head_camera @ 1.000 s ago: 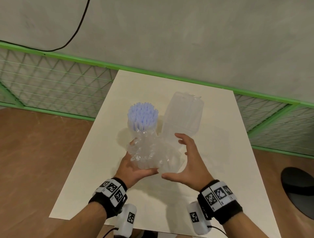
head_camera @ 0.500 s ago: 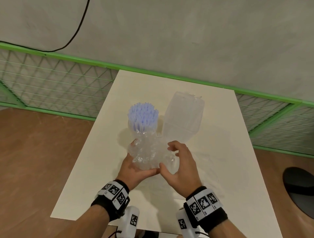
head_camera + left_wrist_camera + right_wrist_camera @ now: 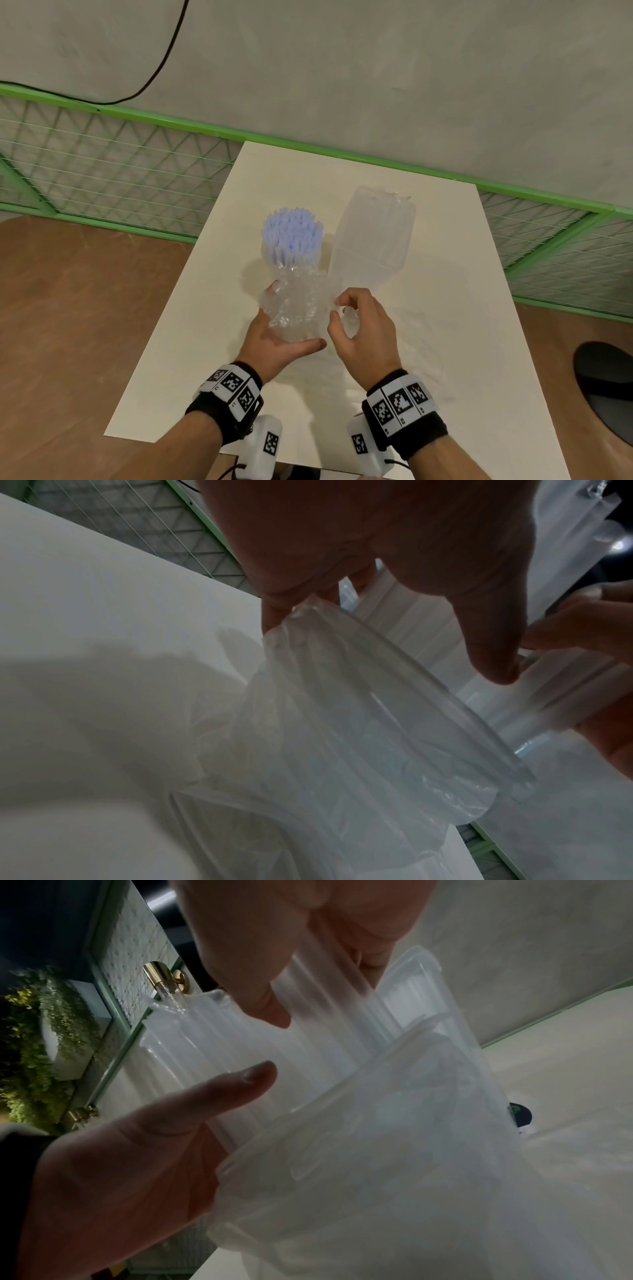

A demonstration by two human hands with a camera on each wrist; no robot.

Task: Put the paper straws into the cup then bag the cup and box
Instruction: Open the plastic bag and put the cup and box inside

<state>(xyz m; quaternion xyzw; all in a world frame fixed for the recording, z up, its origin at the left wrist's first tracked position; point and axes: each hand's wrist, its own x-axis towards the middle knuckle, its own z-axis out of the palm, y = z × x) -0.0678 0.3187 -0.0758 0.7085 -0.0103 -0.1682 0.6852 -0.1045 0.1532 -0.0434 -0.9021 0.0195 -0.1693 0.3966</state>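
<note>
Both my hands grip the crinkled clear plastic bag [image 3: 294, 308] at frame centre: left hand [image 3: 274, 339] cupping beneath, right hand [image 3: 363, 329] pinching its edge. Blue-white paper straws [image 3: 291, 236] fill the cup above it, beside the translucent ribbed box [image 3: 373, 240] on the white table [image 3: 191, 325].

Left wrist view: fingers [image 3: 281, 607] hold filmy folds.

Right wrist view: thumb [image 3: 219, 1093] presses the film.

From the cup [image 3: 291, 240] of straws, I see bare table [image 3: 191, 325] to its left. The clear box [image 3: 373, 236] stands just beside its right, leaving a narrow gap. The bunched bag [image 3: 298, 308] blocks its near side.
</note>
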